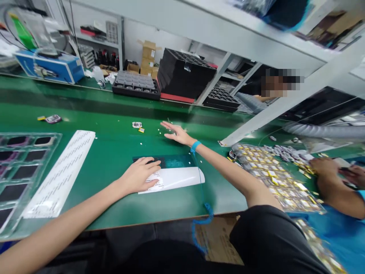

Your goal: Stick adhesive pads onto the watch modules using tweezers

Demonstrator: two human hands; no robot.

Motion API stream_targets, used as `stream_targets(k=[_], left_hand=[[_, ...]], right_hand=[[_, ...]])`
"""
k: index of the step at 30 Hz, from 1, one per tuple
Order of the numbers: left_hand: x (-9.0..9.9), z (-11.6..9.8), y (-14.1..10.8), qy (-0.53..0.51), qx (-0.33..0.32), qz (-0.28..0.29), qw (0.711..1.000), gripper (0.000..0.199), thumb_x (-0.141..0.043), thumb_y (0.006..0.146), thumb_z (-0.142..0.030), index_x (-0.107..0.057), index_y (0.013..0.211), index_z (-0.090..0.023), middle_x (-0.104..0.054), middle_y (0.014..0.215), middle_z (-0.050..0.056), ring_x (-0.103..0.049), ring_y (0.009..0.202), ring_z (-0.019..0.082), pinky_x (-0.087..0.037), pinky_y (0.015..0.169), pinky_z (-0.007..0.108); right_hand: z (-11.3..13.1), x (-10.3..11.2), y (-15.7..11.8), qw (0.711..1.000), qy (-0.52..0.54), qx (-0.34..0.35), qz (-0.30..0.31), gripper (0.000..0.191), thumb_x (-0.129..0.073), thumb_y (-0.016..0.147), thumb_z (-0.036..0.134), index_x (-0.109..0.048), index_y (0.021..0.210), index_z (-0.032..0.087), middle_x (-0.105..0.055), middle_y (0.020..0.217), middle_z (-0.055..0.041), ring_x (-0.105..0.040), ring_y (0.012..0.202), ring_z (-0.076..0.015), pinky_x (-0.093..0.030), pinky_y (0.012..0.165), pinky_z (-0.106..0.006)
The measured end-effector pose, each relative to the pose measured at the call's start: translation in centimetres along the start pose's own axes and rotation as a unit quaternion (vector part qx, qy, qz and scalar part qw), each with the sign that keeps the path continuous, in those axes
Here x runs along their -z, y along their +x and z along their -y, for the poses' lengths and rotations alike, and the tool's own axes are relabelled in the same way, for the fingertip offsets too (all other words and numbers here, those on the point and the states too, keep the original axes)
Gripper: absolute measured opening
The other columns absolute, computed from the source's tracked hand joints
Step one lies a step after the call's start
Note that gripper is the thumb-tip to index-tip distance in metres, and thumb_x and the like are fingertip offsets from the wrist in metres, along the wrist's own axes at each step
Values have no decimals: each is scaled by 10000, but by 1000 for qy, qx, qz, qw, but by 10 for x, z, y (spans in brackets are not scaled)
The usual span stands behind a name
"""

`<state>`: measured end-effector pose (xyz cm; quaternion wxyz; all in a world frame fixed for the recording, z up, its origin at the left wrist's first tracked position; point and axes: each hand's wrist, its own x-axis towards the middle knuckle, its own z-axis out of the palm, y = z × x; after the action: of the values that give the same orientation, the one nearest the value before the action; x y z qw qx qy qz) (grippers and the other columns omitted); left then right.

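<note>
My left hand (142, 175) lies flat, fingers spread. It rests across a white sheet (181, 179) with printed black marks and a dark, translucent teal strip (179, 161) behind it. The sheet's right end curls up a little. Farther back, my right hand (178, 134) hovers over the green mat with its fingers stretched out and nothing visible in them. A blue wrist strap (195, 146) circles that wrist, its coiled cord (203, 215) hanging over the table's front edge. Beyond my left hand lie a small white-framed part (137, 125) and a small yellow-and-silver piece (141, 130).
At left are a long white printed strip (61, 175) and a clear tray (54, 152) of dark screens. On the right, a tray (273, 179) holds many yellow-and-silver parts, beside a co-worker's hands (325, 169). A slanted white post (256, 116) and black tray stack (182, 78) stand behind.
</note>
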<state>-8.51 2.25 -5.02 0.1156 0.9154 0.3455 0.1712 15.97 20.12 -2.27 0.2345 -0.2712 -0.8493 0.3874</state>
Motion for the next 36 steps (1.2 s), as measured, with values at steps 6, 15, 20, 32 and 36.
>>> stream_targets(k=[6,15,20,32,36], left_hand=[[3,0,1,12,3,5,1000,418,-597,978,-375,-675,1319,-145,-647,1452,135,-574,1338,360,-477,1125,542],[12,10,7,-34,-17,38,999,372,-593,967,-369,-685,1272,-177,-630,1479,102,-531,1365,342,-457,1111,515],[13,14,6,-46,-24,21,998,376,-625,930,-372,-689,1250,-185,-651,1452,109,-554,1329,349,-478,1073,533],[19,19,3,-52,-18,38,998,547,-740,862,-491,-675,1327,-211,-615,1496,111,-529,1383,356,-445,1147,560],[18,22,3,-31,-19,53,998,654,-789,816,-547,-662,1364,-214,-621,1490,114,-535,1394,364,-460,1154,556]], right_hand=[[32,-78,26,990,54,67,113,652,-602,928,720,-646,1407,279,-647,1439,-61,-558,1396,-267,-431,1170,-419],[-7,6,-35,983,123,-63,-117,437,-561,1043,518,-620,1345,207,-593,1433,-124,-574,1315,-287,-431,1145,-564],[-21,36,-69,959,118,-121,-228,354,-639,1013,448,-657,1261,196,-609,1393,-114,-592,1262,-279,-478,1097,-542],[14,-24,-148,948,254,-88,-170,880,-281,881,932,-460,1530,366,-404,1654,-41,-462,1476,-285,-374,1212,-535],[5,-21,-126,961,222,-109,-125,851,-681,760,857,-677,1340,234,-651,1423,-131,-567,1377,-321,-371,1217,-508]])
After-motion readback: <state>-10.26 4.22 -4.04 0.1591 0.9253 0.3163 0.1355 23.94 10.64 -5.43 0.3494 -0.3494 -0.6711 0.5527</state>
